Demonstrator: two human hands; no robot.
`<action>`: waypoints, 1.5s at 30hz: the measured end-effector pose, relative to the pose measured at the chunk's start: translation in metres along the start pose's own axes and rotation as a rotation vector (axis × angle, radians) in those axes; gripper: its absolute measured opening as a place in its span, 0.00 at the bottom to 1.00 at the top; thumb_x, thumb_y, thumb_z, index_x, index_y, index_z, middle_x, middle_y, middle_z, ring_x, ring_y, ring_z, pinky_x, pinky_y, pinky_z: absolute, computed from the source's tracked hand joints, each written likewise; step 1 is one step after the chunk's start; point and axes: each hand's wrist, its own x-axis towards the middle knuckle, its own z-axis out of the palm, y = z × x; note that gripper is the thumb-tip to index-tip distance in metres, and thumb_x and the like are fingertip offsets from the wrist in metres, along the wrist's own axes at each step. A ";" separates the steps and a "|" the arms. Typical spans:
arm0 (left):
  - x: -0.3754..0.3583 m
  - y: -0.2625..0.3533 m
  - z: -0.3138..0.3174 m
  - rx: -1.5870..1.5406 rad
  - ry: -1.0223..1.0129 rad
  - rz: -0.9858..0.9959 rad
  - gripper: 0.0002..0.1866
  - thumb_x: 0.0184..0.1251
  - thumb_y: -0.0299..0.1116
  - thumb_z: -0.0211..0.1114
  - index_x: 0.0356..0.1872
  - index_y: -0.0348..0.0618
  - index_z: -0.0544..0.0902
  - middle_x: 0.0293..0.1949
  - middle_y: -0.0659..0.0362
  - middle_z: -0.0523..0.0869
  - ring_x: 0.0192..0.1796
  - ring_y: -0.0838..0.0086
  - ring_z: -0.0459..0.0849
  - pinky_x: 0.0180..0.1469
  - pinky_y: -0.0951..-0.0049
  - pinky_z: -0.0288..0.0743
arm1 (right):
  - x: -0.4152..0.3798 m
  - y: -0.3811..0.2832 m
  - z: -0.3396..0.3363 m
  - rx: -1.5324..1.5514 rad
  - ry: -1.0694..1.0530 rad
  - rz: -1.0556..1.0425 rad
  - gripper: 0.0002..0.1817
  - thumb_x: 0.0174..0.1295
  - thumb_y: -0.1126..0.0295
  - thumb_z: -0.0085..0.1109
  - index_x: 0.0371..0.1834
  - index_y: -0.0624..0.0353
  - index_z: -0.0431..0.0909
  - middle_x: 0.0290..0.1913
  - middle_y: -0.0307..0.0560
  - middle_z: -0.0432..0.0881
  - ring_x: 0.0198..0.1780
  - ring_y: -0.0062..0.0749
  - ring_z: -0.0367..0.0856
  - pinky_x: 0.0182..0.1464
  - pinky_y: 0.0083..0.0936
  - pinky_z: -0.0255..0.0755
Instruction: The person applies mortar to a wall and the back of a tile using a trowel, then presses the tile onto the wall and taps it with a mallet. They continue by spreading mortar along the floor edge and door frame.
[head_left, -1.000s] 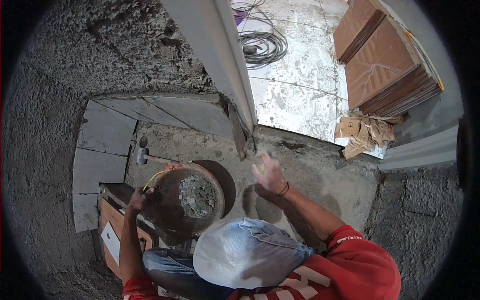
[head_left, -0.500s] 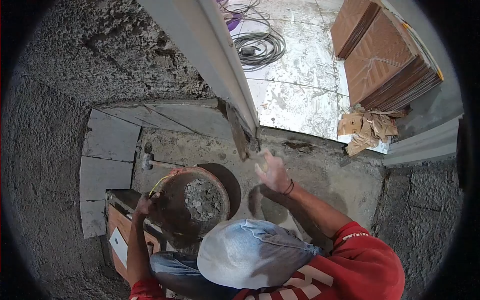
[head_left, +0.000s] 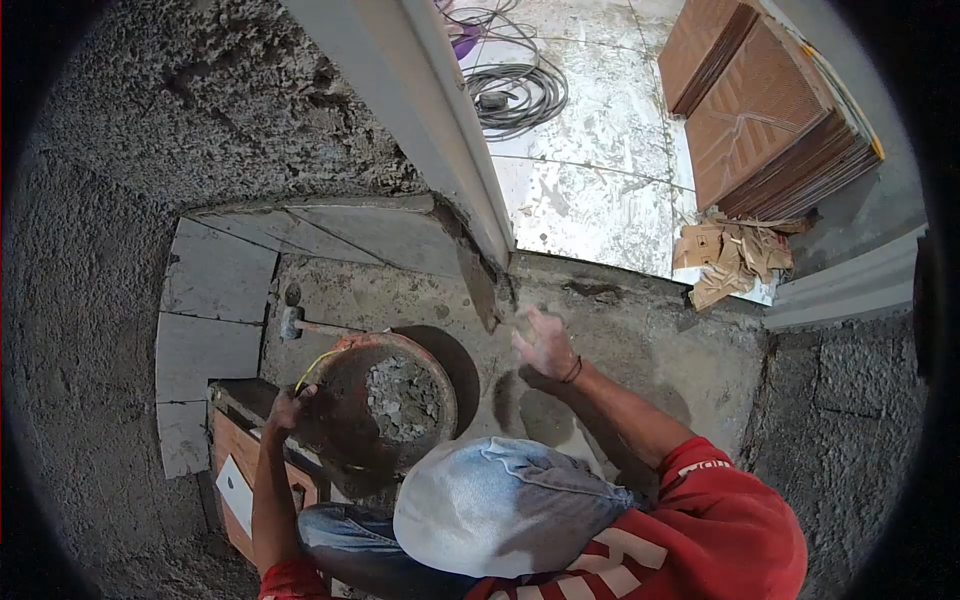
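Two hands (head_left: 287, 408) (head_left: 546, 345), left at basin (head_left: 447, 385); mallet (head_left: 291, 323) crosswise, handle pointing right.

The lone head camera looks forward and steeply down; close, from overhead.

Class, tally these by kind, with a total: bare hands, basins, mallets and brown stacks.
Hands: 2 (left hand, right hand)
Basin: 1
Mallet: 1
Brown stacks: 2 (near stack, far stack)
Total: 6
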 end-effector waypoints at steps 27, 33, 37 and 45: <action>-0.009 0.018 -0.001 -0.069 -0.055 0.025 0.22 0.73 0.53 0.72 0.34 0.43 0.83 0.26 0.68 0.77 0.29 0.80 0.74 0.34 0.71 0.69 | 0.028 -0.017 0.025 -0.008 0.073 0.001 0.14 0.66 0.68 0.68 0.50 0.60 0.77 0.31 0.61 0.80 0.35 0.59 0.83 0.38 0.46 0.76; 0.013 -0.021 -0.007 -0.163 -0.120 0.096 0.21 0.75 0.50 0.70 0.40 0.39 0.86 0.28 0.66 0.82 0.32 0.80 0.77 0.35 0.72 0.71 | -0.052 -0.013 -0.005 -0.082 -0.263 -0.034 0.15 0.68 0.62 0.67 0.51 0.58 0.78 0.35 0.58 0.82 0.38 0.60 0.84 0.41 0.49 0.79; -0.001 -0.011 -0.003 0.031 0.014 0.300 0.23 0.77 0.52 0.68 0.54 0.39 0.87 0.37 0.64 0.87 0.38 0.80 0.79 0.40 0.69 0.76 | -0.062 -0.037 -0.028 -0.155 -0.566 -0.047 0.17 0.70 0.59 0.66 0.53 0.57 0.80 0.42 0.57 0.84 0.42 0.61 0.85 0.42 0.49 0.80; -0.001 0.001 -0.006 0.188 -0.036 -0.061 0.35 0.73 0.59 0.67 0.56 0.29 0.82 0.40 0.53 0.86 0.42 0.68 0.82 0.46 0.62 0.78 | -0.053 -0.029 -0.036 -0.658 -0.887 -0.203 0.22 0.67 0.69 0.55 0.65 0.54 0.75 0.53 0.54 0.86 0.48 0.57 0.87 0.47 0.50 0.81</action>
